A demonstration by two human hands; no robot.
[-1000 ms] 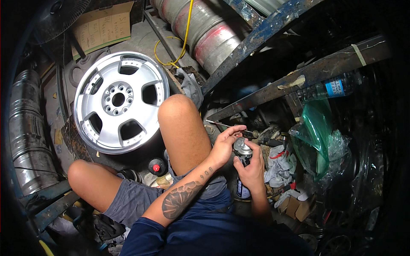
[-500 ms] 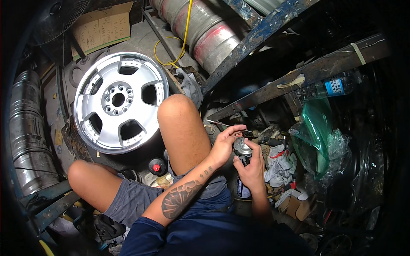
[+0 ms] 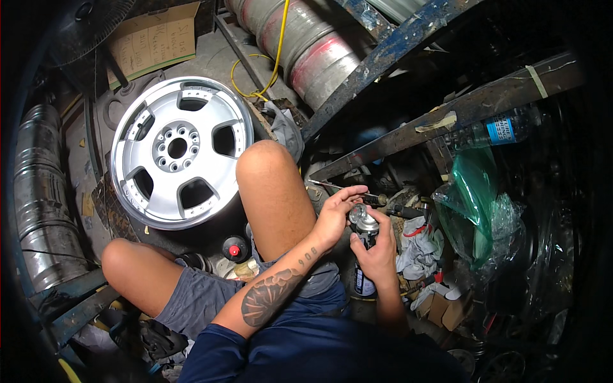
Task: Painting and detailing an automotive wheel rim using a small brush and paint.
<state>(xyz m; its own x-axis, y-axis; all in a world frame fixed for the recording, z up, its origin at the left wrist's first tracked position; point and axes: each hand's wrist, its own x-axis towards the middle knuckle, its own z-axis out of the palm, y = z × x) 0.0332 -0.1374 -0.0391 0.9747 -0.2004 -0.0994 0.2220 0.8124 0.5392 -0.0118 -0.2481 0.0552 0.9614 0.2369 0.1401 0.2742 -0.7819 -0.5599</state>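
Note:
My right hand (image 3: 378, 249) is wrapped round a dark spray can (image 3: 364, 282) with a silver top, standing nearly upright by my thigh. At its top sits a clear, round, cap-like piece (image 3: 358, 214). The thumb and lower fingers of my left hand (image 3: 338, 214) close on this piece, while the upper fingers stretch out above it. A thin metal rod (image 3: 327, 184) passes close behind those fingers; I cannot tell whether they touch it. To the left of my knee lies a silver five-spoke wheel rim (image 3: 177, 150) with a polished lip, face up.
Between my legs stands a dark bottle with a red cap (image 3: 235, 249). Crumpled rags (image 3: 419, 250), green plastic wrap (image 3: 472, 198) and a water bottle (image 3: 501, 130) crowd the right. Blue metal beams (image 3: 389, 60) cross the far side, near silver barrels (image 3: 306, 51) and a yellow cable (image 3: 279, 48).
The clear piece and the can's top have tilted slightly away from me. My hands have barely moved, and the wheel rim lies as before.

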